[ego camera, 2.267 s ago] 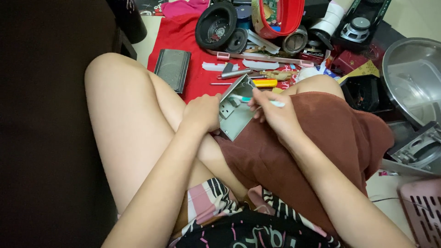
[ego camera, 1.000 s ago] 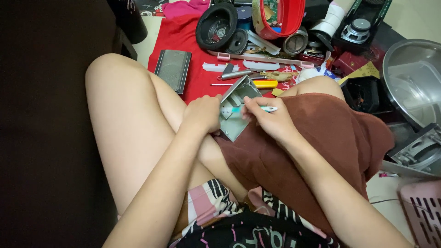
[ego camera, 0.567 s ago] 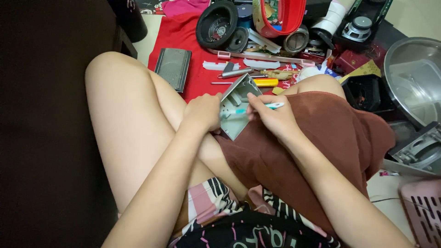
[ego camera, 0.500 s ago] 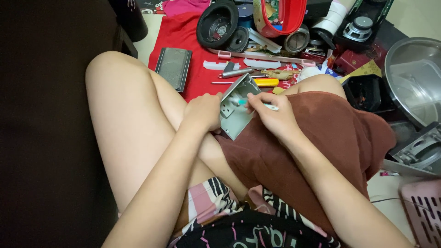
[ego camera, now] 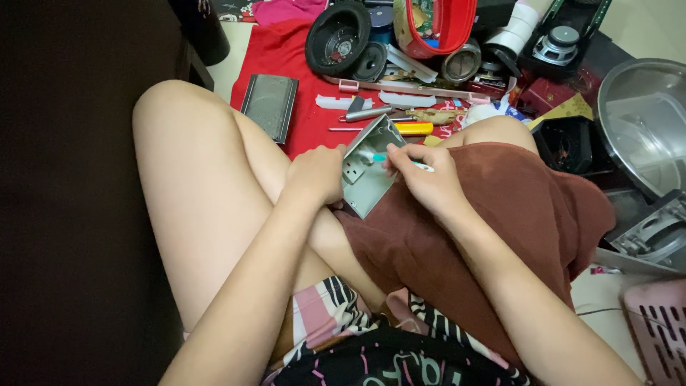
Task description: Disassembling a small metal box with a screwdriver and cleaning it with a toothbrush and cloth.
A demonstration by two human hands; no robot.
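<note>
The person sits on the floor with knees up, and a small grey metal box (ego camera: pixel 370 171) is the centre of the work. The left hand (ego camera: pixel 314 174) is closed around the left edge of this box and holds it tilted, probably so its open inside faces the eyes. The right hand (ego camera: pixel 426 179) is on the right of the box, its fingers pinched around a thin teal-tipped tool (ego camera: pixel 401 161) whose point goes into the box; I think the pinch gives fine control. Below the box a brown cloth (ego camera: pixel 486 236) covers the right leg and seems to support the hand. Above the box, on a red mat (ego camera: pixel 286 78), lie a yellow-handled screwdriver (ego camera: pixel 389 129) and 1 black speaker cone (ego camera: pixel 338 37). Left of the box lies a flat grey mesh panel (ego camera: pixel 269 106)
</note>
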